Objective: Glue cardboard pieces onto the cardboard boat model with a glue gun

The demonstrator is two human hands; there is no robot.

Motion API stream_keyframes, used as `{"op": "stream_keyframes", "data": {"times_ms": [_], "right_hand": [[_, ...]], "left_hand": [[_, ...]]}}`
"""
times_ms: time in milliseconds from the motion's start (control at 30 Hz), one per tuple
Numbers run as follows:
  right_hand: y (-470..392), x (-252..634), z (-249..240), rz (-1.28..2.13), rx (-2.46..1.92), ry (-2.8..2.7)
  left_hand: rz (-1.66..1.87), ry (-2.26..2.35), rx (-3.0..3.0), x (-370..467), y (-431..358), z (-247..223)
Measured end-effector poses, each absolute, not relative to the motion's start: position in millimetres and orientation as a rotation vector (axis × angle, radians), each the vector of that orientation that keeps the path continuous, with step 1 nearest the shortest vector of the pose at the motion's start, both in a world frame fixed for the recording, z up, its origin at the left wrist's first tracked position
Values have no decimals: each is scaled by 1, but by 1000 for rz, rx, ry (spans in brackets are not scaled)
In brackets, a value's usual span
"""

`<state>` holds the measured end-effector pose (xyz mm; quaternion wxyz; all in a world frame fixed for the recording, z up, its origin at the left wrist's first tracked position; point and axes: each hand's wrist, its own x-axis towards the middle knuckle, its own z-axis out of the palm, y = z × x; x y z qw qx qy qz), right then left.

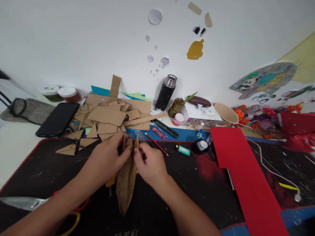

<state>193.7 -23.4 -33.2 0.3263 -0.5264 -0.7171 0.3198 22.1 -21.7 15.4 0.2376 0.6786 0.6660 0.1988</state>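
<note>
A folded cardboard piece point(125, 186), long and tapering to a point toward me, hangs between my two hands over the dark mat. My left hand point(108, 155) pinches its left wall near the far end, thumb pressed against the inside. On the right side, my right hand point(150, 160) grips the opposite edge between thumb and fingers. Part of the far end is hidden behind the fingers. Beneath my left forearm lie scissors point(24, 202) with red and yellow handles, partly covered. A yellow object point(111, 181) shows behind the cardboard, mostly hidden.
Cardboard scraps point(107, 116) are heaped at the back left beside a black phone point(57, 119). A black thermos point(166, 93), a box cutter point(164, 127), a red pencil point(157, 144) and a green lighter point(182, 150) lie beyond my hands. Red card point(246, 177) stretches along the right.
</note>
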Motion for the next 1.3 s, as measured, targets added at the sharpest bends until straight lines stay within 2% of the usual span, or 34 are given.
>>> {"op": "stream_keyframes", "data": {"times_ms": [733, 1300], "right_hand": [[-25, 192, -37, 825, -1418, -1907], [-26, 192, -41, 745, -1407, -2047]], "left_hand": [[526, 1688, 1905, 24, -23, 8], [409, 1779, 1971, 29, -27, 8]]}}
